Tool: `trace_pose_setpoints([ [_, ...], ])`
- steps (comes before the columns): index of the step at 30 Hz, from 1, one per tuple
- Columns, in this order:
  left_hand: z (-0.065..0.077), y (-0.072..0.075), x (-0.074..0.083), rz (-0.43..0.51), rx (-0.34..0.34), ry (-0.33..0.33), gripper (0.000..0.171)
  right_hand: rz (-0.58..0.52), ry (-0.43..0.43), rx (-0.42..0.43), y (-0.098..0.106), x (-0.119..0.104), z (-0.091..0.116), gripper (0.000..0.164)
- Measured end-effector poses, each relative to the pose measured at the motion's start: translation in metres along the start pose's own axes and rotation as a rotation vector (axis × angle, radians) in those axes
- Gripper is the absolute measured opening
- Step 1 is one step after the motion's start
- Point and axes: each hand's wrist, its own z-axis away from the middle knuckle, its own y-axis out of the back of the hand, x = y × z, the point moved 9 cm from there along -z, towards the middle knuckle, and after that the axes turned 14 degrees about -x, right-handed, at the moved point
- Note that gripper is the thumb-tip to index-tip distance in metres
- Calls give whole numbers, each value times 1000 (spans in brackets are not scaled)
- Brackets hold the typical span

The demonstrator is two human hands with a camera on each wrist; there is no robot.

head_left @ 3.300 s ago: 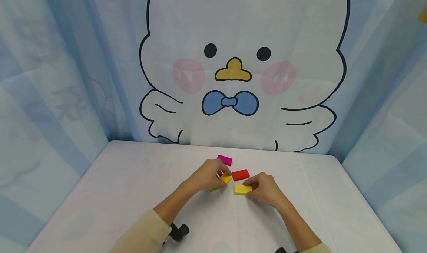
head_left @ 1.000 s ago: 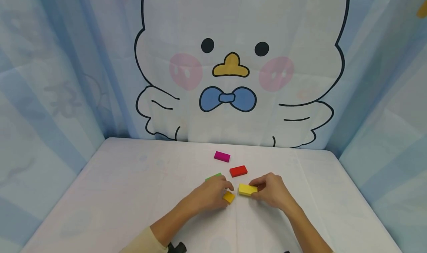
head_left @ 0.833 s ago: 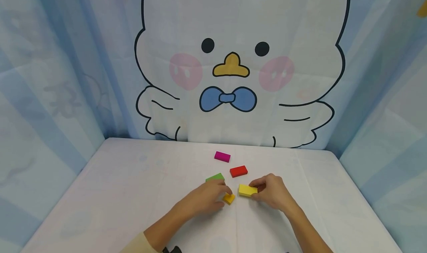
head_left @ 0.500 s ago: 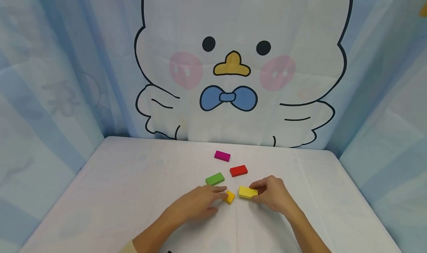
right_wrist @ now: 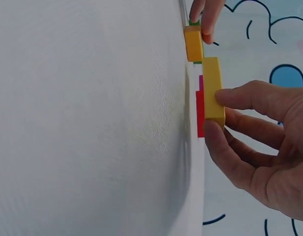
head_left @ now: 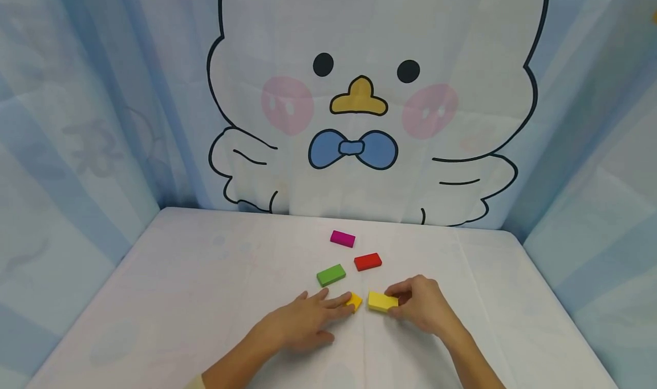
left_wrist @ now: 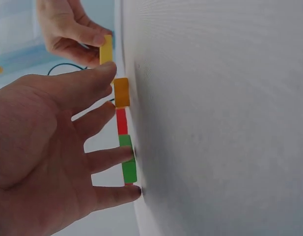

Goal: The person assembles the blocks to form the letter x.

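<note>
My right hand (head_left: pixel 423 304) pinches a yellow rectangular block (head_left: pixel 382 302) between thumb and fingers. In the right wrist view that yellow block (right_wrist: pixel 212 88) appears a little off the tabletop. My left hand (head_left: pixel 304 323) spreads its fingers over the table, one fingertip on the smaller orange-yellow block (head_left: pixel 355 302) and partly hiding it. That orange-yellow block (left_wrist: pixel 122 92) lies just beyond the thumb in the left wrist view. A green block (head_left: pixel 331 275) sits beyond the left fingers, with a red block (head_left: pixel 368 262) to its right.
Farther back lies a magenta block (head_left: pixel 342 239). The white-covered table (head_left: pixel 205 275) meets a curtain (head_left: pixel 359 195) printed with a cartoon bird at its back edge, and blue-and-white curtains hang on both sides.
My left hand has let go of the orange-yellow block, now nearer me than the green one, and spread its fingers. The right hand, still gripping the yellow block, has shifted slightly right and nearer.
</note>
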Motion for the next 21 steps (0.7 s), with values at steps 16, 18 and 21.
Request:
trace_pose_setpoints([
  [16,-3,-5,-2,26,-27,6,70,10,18,-19,-6,-2,3,31],
  [18,-3,-5,-3,28,-26,7,71,13,22,-23,-7,-3,3,30],
  [21,-3,-5,-3,31,-34,8,71,15,26,-29,-9,-5,3,29],
])
